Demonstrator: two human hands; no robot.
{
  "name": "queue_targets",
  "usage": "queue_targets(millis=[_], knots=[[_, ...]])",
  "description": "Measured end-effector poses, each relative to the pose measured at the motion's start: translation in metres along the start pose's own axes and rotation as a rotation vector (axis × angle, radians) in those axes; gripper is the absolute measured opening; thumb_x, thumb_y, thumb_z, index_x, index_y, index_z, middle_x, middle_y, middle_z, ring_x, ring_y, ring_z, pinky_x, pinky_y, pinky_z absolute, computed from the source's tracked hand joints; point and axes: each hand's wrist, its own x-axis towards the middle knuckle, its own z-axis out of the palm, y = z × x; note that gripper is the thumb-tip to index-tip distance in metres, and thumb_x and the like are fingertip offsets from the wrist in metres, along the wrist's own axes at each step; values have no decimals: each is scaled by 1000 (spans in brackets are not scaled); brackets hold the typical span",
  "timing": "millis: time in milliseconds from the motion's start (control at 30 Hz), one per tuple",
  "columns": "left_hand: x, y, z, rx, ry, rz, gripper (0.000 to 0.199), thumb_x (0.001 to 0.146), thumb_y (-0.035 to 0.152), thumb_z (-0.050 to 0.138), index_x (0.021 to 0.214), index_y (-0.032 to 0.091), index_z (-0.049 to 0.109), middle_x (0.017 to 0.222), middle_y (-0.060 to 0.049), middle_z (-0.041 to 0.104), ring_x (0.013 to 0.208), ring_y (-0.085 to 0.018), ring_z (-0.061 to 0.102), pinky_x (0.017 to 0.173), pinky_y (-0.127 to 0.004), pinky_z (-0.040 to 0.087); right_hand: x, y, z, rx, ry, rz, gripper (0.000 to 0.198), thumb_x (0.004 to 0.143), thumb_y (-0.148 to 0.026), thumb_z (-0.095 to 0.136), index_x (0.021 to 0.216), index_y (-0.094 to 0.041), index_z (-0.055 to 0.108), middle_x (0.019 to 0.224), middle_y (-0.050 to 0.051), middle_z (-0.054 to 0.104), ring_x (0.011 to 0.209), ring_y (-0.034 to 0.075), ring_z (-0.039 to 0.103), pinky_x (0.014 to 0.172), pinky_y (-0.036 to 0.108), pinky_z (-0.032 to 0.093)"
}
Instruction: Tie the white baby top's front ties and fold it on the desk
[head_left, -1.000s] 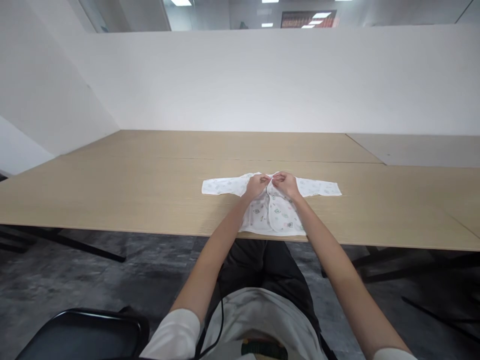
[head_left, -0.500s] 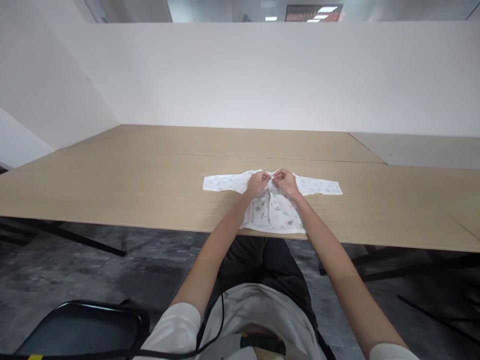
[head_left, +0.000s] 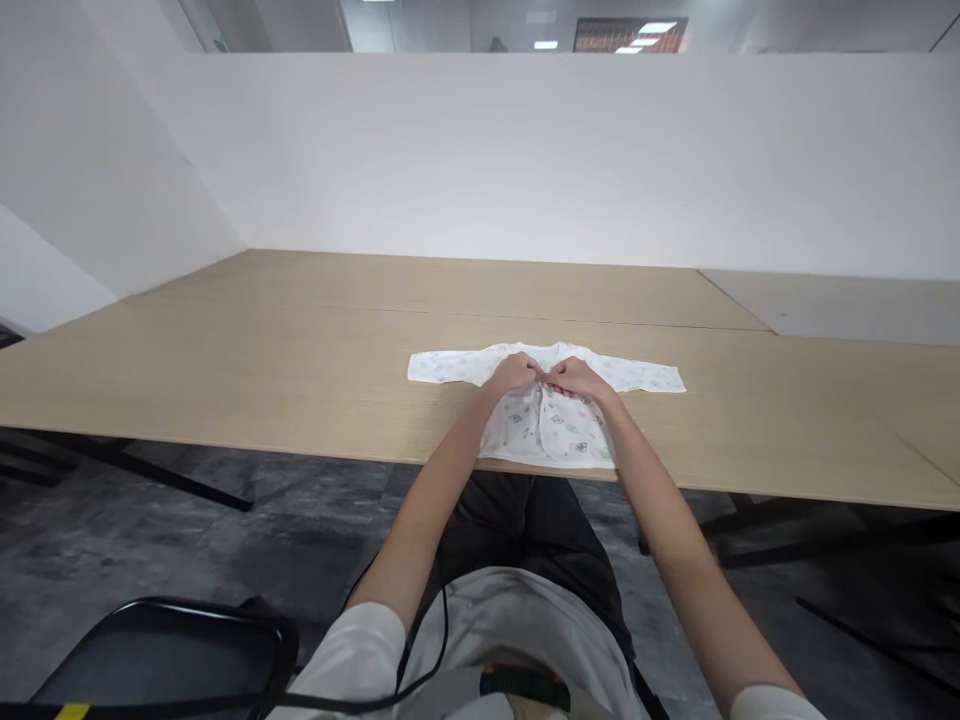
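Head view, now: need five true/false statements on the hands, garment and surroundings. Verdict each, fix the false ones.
1. The white printed garment lies on the wooden table. True.
2. One of its sleeves is folded beneath the body. False: both sleeves stretch outward, one to each side.
3. The left hand and right hand are close together at the garment's front. True.
4. A black chair is at the picture's lower right. False: the black chair is at the lower left.
5. The garment's hem is toward the far wall. False: the hem is at the table's near edge.
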Motion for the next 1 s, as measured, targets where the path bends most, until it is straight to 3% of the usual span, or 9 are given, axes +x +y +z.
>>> queue_targets(millis=[167, 233, 333, 500, 733, 1000], knots=[[-4, 5, -4, 231, 160, -42, 25, 67, 12, 52, 71, 19, 76, 80, -7, 72, 81, -19, 63, 85, -30, 47, -2, -5, 5, -155, 55, -27, 39, 67, -49, 69, 51, -18, 51, 45, -2, 46, 44, 9, 41, 44, 22, 29], [-5, 5, -4, 264, 136, -26, 27, 67, 10, 51, 68, 20, 76, 77, -6, 72, 80, -19, 63, 87, -30, 46, -1, -6, 9, -222, 108, -43, 37, 66, -45, 69, 51, -18, 51, 48, -2, 47, 48, 10, 43, 46, 22, 28], [-3, 2, -3, 189, 45, 16, 31, 66, 9, 49, 73, 22, 77, 78, -4, 72, 78, -16, 63, 83, -26, 47, 1, -7, 11, -282, 114, -36, 35, 69, -40, 65, 47, -18, 48, 46, -2, 43, 49, 11, 42, 47, 24, 26], [0, -1, 0, 147, 52, 19, 31, 67, 10, 49, 75, 20, 77, 82, -5, 73, 79, -17, 63, 83, -26, 48, 0, -8, 12, -290, 108, -18, 37, 72, -35, 61, 44, -19, 43, 42, -3, 35, 44, 9, 36, 46, 25, 24], [0, 1, 0, 5, 13, -1, 35, 69, 9, 44, 81, 14, 77, 87, -9, 74, 83, -16, 64, 84, -26, 48, -4, -11, 6, -203, 43, 44, 37, 75, -33, 58, 43, -19, 46, 36, -1, 44, 36, 10, 39, 43, 24, 30], [-7, 10, -2, -88, -11, 44, 31, 71, 15, 47, 81, 15, 76, 86, -5, 74, 80, -16, 63, 81, -25, 49, 0, -4, 1, -10, -5, 97, 35, 75, -32, 61, 45, -18, 50, 41, 4, 55, 34, 10, 45, 39, 23, 37]])
